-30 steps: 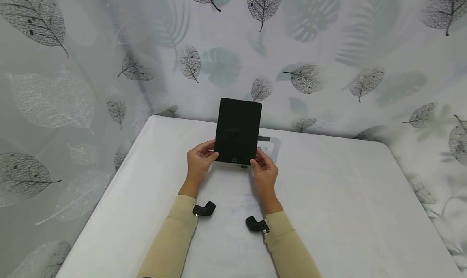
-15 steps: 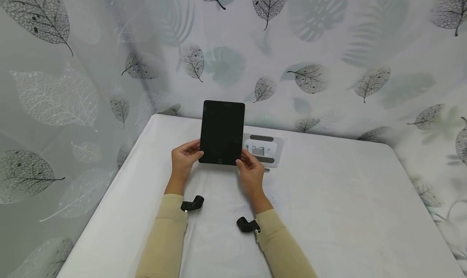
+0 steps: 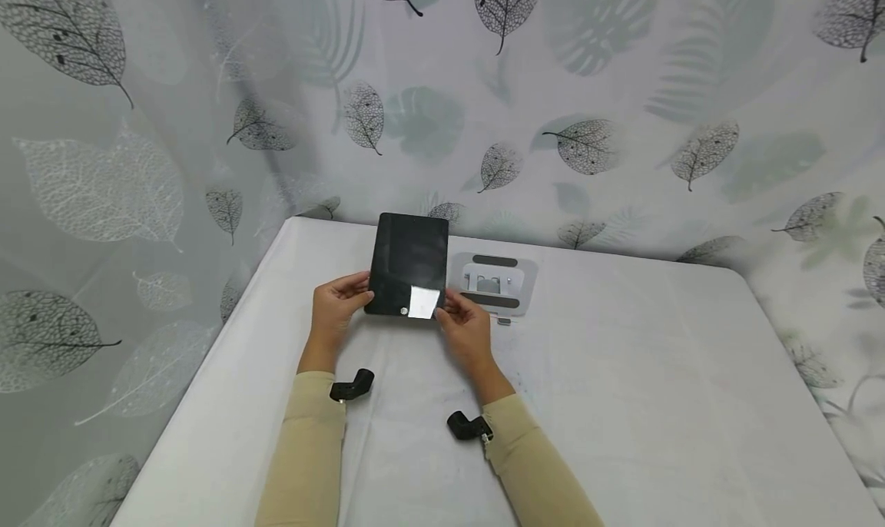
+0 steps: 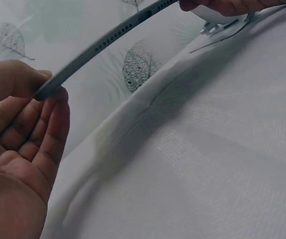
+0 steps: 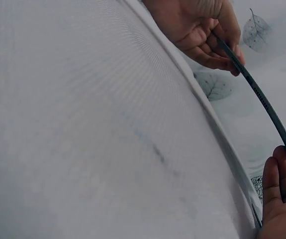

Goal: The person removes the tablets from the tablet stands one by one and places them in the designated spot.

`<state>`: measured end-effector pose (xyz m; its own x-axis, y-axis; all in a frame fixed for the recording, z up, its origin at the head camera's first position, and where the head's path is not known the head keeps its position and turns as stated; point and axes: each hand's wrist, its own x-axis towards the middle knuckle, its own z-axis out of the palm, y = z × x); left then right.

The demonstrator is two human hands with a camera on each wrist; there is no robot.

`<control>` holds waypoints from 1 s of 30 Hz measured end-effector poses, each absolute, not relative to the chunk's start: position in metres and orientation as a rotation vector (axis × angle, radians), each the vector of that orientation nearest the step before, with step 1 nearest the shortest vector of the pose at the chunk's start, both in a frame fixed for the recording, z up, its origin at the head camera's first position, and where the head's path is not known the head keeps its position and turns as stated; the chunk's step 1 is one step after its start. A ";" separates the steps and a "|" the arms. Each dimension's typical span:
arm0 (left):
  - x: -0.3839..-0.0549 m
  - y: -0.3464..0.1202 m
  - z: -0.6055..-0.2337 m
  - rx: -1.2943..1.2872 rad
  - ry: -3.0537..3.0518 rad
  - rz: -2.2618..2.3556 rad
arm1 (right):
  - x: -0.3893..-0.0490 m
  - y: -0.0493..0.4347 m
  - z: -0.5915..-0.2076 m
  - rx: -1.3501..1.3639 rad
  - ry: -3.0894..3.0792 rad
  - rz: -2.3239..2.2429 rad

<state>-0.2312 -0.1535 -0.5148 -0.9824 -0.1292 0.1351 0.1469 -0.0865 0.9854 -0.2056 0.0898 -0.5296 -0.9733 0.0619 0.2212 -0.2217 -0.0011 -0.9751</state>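
Note:
Both hands hold a black tablet (image 3: 408, 254) by its lower corners, with its home button at the near edge. A bright reflection shows on its lower right. The left hand (image 3: 335, 309) pinches the left corner between thumb and fingers, and in the left wrist view the thumb lies over the tablet's thin edge (image 4: 100, 47). At the opposite corner, the right hand (image 3: 469, 333) pinches in the same way. The right wrist view shows the tablet edge-on (image 5: 258, 94), raised off the table between the two hands.
Right of the tablet lies a silver-grey stand (image 3: 528, 277) with two dark strips and a metal hinge part. A small dark piece (image 3: 505, 322) shows at its front edge. White cloth covers the table (image 3: 643, 389). A leaf-patterned curtain (image 3: 622, 74) hangs behind.
The tablet has moved left, uncovering the stand behind it. It then came lower and its top tipped back, bringing the reflection onto the screen. Both hands kept their hold.

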 end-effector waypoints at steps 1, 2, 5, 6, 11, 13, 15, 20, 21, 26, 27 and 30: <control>-0.231 -0.155 -0.514 0.006 -2.008 -2.182 | -0.206 0.090 -0.531 0.166 -2.101 2.064; -0.230 -0.156 -0.513 0.024 -2.034 -2.174 | -0.207 0.090 -0.532 0.165 -2.136 2.038; -0.226 -0.157 -0.504 0.048 -2.077 -2.184 | -0.207 0.090 -0.533 0.152 -2.221 1.970; -0.224 -0.157 -0.500 0.048 -2.096 -2.178 | -0.208 0.090 -0.533 0.146 -2.242 1.954; -0.221 -0.157 -0.490 0.075 -2.190 -2.139 | -0.207 0.089 -0.530 0.103 -2.309 1.914; -0.224 -0.158 -0.495 0.094 -2.212 -2.129 | -0.207 0.088 -0.529 0.080 -2.324 1.912; -0.226 -0.159 -0.501 0.113 -2.226 -2.114 | -0.207 0.088 -0.527 0.057 -2.335 1.918; -0.232 -0.160 -0.513 0.162 -2.236 -2.094 | -0.207 0.086 -0.525 0.027 -2.363 1.909; -0.233 -0.160 -0.514 0.168 -2.238 -2.087 | -0.207 0.086 -0.525 0.023 -2.367 1.904; -0.234 -0.160 -0.515 0.191 -2.263 -2.055 | -0.208 0.086 -0.525 -0.002 -2.401 1.864; -0.235 -0.161 -0.515 0.199 -2.268 -2.054 | -0.208 0.086 -0.525 -0.004 -2.406 1.856; -0.235 -0.161 -0.515 0.239 -2.289 -2.044 | -0.207 0.085 -0.525 -0.012 -2.417 1.831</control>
